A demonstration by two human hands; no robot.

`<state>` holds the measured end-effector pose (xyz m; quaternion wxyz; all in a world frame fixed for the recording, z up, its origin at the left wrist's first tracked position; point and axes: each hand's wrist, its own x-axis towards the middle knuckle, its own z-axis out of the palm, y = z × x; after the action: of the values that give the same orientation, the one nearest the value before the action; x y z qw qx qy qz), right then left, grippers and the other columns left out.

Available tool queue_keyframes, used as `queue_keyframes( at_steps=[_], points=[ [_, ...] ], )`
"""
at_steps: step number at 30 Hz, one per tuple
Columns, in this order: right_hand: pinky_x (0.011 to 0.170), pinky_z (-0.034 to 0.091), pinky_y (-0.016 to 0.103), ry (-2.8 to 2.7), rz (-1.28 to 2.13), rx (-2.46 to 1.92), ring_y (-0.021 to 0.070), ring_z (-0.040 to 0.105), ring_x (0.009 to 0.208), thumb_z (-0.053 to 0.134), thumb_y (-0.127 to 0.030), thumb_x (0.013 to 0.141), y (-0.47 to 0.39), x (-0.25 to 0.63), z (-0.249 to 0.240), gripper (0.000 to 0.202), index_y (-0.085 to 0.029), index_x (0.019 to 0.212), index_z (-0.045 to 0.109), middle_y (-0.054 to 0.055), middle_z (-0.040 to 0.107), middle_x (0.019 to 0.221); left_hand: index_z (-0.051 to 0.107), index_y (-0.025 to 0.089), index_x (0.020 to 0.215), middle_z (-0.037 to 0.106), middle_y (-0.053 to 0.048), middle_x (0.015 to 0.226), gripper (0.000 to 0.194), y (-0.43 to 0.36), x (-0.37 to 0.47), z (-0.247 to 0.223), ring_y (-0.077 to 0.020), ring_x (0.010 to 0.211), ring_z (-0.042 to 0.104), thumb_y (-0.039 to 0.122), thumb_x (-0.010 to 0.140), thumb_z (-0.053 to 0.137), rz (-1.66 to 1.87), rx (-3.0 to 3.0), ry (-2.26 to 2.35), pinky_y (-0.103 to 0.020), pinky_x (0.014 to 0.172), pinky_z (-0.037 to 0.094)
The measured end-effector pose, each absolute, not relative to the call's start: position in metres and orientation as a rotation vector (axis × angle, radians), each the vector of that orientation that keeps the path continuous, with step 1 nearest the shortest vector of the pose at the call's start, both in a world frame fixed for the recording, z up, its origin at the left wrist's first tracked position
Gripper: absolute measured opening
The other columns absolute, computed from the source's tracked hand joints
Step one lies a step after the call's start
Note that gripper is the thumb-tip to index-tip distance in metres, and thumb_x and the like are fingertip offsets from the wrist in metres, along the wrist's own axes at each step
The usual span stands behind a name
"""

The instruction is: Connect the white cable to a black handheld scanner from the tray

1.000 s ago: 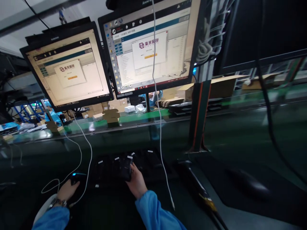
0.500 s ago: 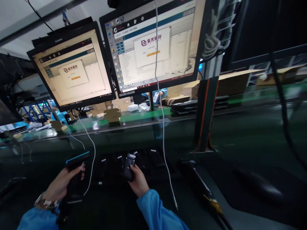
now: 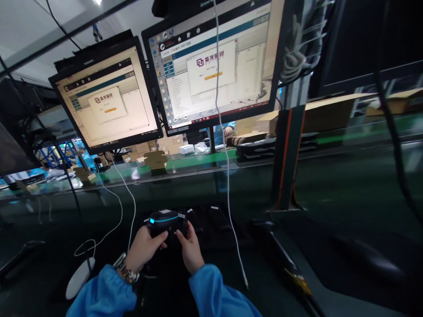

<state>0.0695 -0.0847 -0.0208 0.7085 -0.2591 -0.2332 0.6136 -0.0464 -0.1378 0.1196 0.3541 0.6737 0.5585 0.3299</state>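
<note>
My left hand (image 3: pixel 145 247) grips a black handheld scanner (image 3: pixel 162 219) with a glowing blue strip, its head held low at centre. My right hand (image 3: pixel 190 248) holds a small dark device (image 3: pixel 181 225) right beside the scanner's head, almost touching it. Both sit above a dark tray (image 3: pixel 211 224) holding several similar dark devices with white labels. A watch shows on my left wrist, and both sleeves are blue.
Two lit monitors (image 3: pixel 109 99) (image 3: pixel 214 61) hang above with a dialog window. White cables (image 3: pixel 228 176) dangle in front. A white round stand (image 3: pixel 79 277) lies at lower left. A black post (image 3: pixel 286 158) stands right; a green conveyor with cardboard boxes and a person runs behind.
My left hand lifted the scanner from the white stand at the left and carried it right to the device held in my right hand. The camera view shifted slightly.
</note>
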Motion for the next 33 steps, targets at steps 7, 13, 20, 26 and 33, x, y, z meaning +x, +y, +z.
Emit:
queue_keyframes(
  at_steps=[7,13,20,26,33],
  points=[
    [0.114,0.044,0.033,-0.551,1.264,-0.633,0.0215,0.047,0.134,0.081,-0.049,0.057,-0.082,0.071,-0.025,0.097,-0.018,0.14,0.042,0.012,0.041,0.146,0.062,0.008,0.1,0.066,-0.01,0.07,0.062,-0.142,-0.043,0.124,-0.0239,0.067,0.064,0.061,0.07,0.054,0.757,1.83,1.453,-0.031,0.065,0.046],
    [0.111,0.047,0.034,-0.503,1.305,-0.708,0.0225,0.049,0.131,0.081,-0.055,0.05,-0.085,0.074,-0.025,0.108,-0.017,0.143,0.039,0.012,0.044,0.144,0.064,0.012,0.08,0.067,-0.008,0.074,0.047,-0.137,-0.083,0.138,-0.0224,0.072,0.064,0.059,0.077,0.056,0.837,1.85,1.594,-0.03,0.069,0.047],
    [0.124,0.029,0.041,-0.431,1.393,-0.76,0.024,0.045,0.134,0.084,-0.054,0.037,-0.096,0.072,-0.013,0.108,-0.022,0.133,0.045,0.004,0.051,0.138,0.064,0.007,0.087,0.067,-0.008,0.08,0.012,-0.106,-0.211,0.124,-0.0171,0.072,0.064,0.013,0.093,0.056,0.725,1.499,2.178,-0.027,0.067,0.048],
    [0.101,0.05,0.021,-0.405,1.508,-0.825,0.0206,0.051,0.129,0.085,-0.054,0.028,-0.109,0.065,-0.008,0.115,-0.024,0.133,0.048,0.001,0.058,0.128,0.064,-0.004,0.102,0.062,-0.022,0.105,0.021,-0.12,-0.229,0.067,-0.0298,0.103,0.06,0.014,0.094,0.061,0.41,1.609,2.455,-0.04,0.097,0.043],
    [0.087,0.059,0.031,-0.57,1.596,-0.752,0.0273,0.059,0.119,0.087,-0.056,0.046,-0.106,0.062,-0.027,0.115,-0.02,0.144,0.038,0.013,0.054,0.133,0.063,0.007,0.126,0.056,-0.021,0.124,0.05,-0.163,-0.176,0.022,-0.036,0.119,0.052,-0.001,0.086,0.034,0.191,1.983,2.395,-0.048,0.101,0.043]
  ],
)
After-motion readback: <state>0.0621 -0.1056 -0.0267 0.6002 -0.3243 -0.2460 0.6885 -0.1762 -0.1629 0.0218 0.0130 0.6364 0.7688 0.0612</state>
